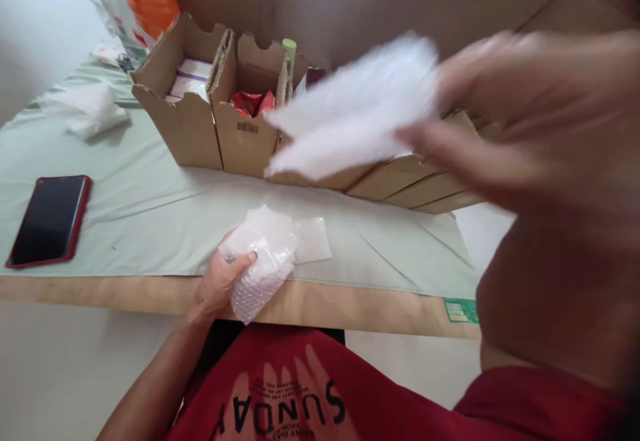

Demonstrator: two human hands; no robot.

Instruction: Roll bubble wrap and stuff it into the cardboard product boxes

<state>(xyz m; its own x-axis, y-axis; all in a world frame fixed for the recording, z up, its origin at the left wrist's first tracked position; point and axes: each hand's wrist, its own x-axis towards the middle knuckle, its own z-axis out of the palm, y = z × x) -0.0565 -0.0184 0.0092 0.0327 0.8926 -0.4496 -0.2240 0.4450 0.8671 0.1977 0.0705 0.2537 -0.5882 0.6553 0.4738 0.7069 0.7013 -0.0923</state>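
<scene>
My left hand [225,274] is closed on a bundle of bubble wrap [265,247], thumb on top, at the table's front edge. A flat clear plastic packet [313,239] lies on the cloth just right of that bundle, partly covered by it. Raised high on the right, my right hand [495,114] is blurred by motion. Between its thumb and fingers it pinches a folded white sheet [360,111], which looks like bubble wrap or foam. This sheet hangs in front of the cardboard boxes and hides part of them.
A row of cardboard organizer boxes [200,134] stands at the back, holding white packs and a red packet [253,103]. A phone in a red case [50,221] lies at left, with crumpled clear wrap [93,111] behind it. An orange-and-white bag [145,1] stands at back left.
</scene>
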